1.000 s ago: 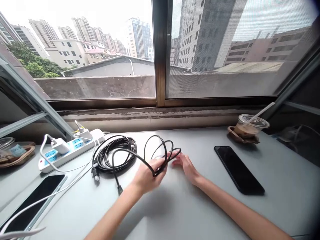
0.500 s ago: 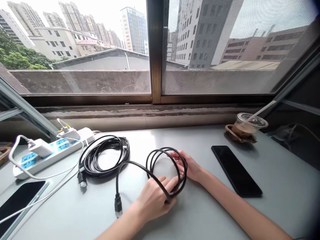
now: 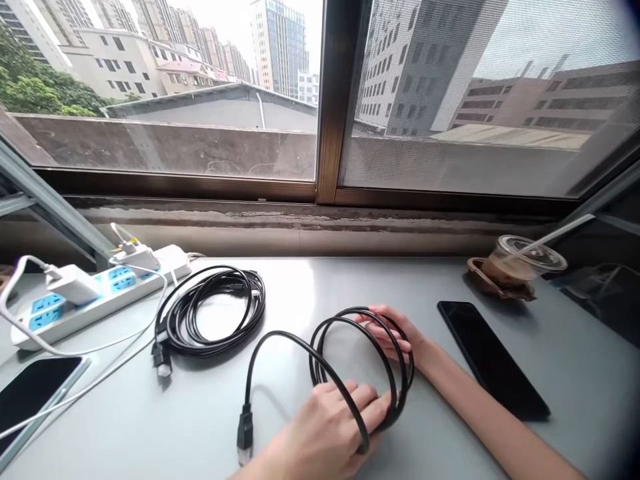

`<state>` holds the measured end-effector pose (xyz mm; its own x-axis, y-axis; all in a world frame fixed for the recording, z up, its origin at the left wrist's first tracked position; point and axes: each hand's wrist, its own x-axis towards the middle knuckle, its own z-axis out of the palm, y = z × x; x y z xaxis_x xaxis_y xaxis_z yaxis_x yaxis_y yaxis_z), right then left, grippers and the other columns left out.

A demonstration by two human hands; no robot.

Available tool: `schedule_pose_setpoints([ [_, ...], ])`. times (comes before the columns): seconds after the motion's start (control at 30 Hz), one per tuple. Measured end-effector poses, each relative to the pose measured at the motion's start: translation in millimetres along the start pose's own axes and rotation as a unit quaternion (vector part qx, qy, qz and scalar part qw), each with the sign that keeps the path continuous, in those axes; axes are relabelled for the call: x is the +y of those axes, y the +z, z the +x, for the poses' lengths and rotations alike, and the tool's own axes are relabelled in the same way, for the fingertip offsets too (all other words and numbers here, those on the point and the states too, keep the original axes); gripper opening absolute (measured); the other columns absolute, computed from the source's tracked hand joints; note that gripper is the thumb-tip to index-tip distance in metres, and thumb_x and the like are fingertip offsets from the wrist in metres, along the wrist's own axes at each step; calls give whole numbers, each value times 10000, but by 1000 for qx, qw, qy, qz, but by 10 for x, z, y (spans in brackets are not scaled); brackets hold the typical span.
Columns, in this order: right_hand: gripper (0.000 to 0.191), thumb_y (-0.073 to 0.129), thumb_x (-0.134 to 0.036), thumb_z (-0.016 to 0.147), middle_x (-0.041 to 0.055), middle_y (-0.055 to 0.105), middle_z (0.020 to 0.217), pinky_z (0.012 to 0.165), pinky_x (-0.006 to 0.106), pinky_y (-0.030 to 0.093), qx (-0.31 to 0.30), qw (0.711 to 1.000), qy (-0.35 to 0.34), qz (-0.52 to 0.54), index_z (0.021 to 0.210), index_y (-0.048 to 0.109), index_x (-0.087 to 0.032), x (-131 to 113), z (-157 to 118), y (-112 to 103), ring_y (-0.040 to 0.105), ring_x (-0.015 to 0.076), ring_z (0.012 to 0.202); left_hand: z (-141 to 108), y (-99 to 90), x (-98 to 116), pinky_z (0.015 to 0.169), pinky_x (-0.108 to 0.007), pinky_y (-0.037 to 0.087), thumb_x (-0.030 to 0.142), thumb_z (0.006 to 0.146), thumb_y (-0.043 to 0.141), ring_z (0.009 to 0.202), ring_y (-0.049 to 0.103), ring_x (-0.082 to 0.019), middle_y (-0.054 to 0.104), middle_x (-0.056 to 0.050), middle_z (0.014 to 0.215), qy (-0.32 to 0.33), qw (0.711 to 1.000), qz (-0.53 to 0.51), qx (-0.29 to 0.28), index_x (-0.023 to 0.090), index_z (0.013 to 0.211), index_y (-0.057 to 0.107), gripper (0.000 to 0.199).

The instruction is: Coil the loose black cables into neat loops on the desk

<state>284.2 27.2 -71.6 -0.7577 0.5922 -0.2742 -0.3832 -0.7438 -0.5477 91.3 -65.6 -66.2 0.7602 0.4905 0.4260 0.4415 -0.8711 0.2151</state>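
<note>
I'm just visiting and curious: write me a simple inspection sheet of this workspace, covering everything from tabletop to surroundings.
Surface: pale gray tabletop, with a bright reflection near its far edge.
Things in hand: looped black cable; one connector is free of the hands.
Clutter: black phone at right; second phone at left, partly out of view; lidded cup with straw in a brown holder.
Hands: left hand holds the loops; right hand is at their far side, grip unclear.
Cables: coiled black cable on the table; white cables by a power strip, one crossing the second phone.
Surroundings: window, buildings and trees outside.
</note>
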Motion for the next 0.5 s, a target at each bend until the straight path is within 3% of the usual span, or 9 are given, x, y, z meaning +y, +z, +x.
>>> schedule_pose_setpoints([
  [0.2,249,572,-298,806,-99,409,352,179,129,228,-13,1000,16,20,882,647,-74,-3,-24,-67,113,16,210,13,-71,-31,424,-245,371,185,855,393,481,497,-122,590,12,653,-13,997,-46,62,145,1221,432,370],
  [0.33,202,574,-303,819,-102,397,335,185,119,211,2,998,49,25,828,639,-111,-11,-30,-69,94,15,218,55,-149,-54,430,-199,357,146,883,379,420,451,-87,544,42,553,-56,983,-121,130,133,1113,470,248],
  [0.4,212,574,-319,817,-114,379,327,183,122,205,-5,999,52,14,863,642,-123,-11,-26,-60,92,20,213,63,-139,-59,411,-204,330,224,934,357,394,427,-79,522,41,517,-53,981,-133,129,138,982,517,188],
  [0.5,241,604,-337,788,-125,361,316,177,126,187,-26,998,47,-23,910,648,-133,-14,-22,-53,111,25,199,39,-49,-63,396,-239,293,375,966,265,372,422,-91,485,25,453,-6,992,-101,76,166,729,525,409],
])
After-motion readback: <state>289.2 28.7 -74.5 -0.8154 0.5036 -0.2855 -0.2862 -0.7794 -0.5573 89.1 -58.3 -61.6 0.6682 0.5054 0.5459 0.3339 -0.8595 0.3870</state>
